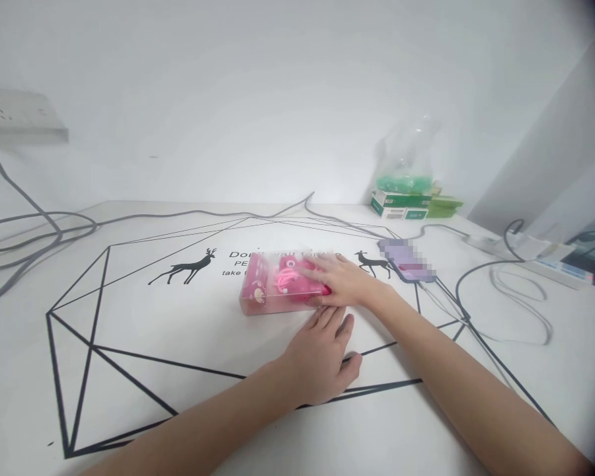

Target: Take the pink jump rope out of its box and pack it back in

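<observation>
A clear plastic box [255, 305] with a pink panel lies flat on the printed table mat. Inside it are a pink item and a coiled pink cord [287, 279]; what kind of thing they make up I cannot tell. My right hand [347, 281] rests across the box's right end, fingers stretched over the top and a little blurred. Just in front of that end is my left hand [322, 357], its fingers extended toward the near right corner and its thumb apart. Whether the left fingertips touch the box is unclear, as they meet the right hand there.
A phone [406, 260] with a cable lies right of my right hand. Behind it stand green-and-white boxes [401, 203] under a clear bag [409, 162]. Grey cables [178, 213] run along the back and left. A power strip [496, 248] sits at the right.
</observation>
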`<action>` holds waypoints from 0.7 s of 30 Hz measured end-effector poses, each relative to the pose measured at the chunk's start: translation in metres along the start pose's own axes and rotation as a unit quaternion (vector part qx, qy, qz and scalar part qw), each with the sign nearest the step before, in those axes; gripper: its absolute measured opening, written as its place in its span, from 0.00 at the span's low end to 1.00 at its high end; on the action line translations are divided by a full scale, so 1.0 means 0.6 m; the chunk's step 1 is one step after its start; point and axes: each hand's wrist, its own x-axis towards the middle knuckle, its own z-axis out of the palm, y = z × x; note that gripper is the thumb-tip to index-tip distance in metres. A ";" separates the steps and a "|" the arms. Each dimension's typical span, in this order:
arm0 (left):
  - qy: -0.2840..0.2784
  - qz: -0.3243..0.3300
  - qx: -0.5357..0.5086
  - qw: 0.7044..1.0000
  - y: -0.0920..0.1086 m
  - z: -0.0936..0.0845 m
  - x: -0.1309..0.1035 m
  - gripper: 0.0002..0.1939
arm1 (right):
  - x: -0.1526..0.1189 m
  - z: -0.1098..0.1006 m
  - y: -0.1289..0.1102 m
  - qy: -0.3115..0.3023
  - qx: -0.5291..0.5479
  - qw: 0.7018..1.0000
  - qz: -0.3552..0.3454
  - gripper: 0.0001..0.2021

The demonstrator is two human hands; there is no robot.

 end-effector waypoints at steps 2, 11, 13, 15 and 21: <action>0.001 0.001 0.001 1.000 0.000 -0.001 -0.001 0.28 | 0.002 0.000 -0.001 0.002 -0.002 1.000 -0.009 0.36; -0.007 -0.001 0.002 1.000 0.000 -0.001 -0.002 0.29 | 0.007 0.020 0.009 0.043 0.013 0.999 -0.011 0.40; -0.008 -0.001 -0.001 1.000 0.001 -0.001 -0.002 0.29 | 0.008 0.025 0.011 0.044 0.017 0.999 -0.006 0.42; -0.008 -0.002 -0.005 1.000 0.001 -0.001 -0.002 0.29 | 0.008 0.027 0.012 0.041 0.025 0.999 -0.005 0.41; -0.010 -0.006 -0.011 1.000 -0.002 0.005 -0.004 0.29 | 0.007 0.013 0.008 0.018 0.055 0.998 0.021 0.43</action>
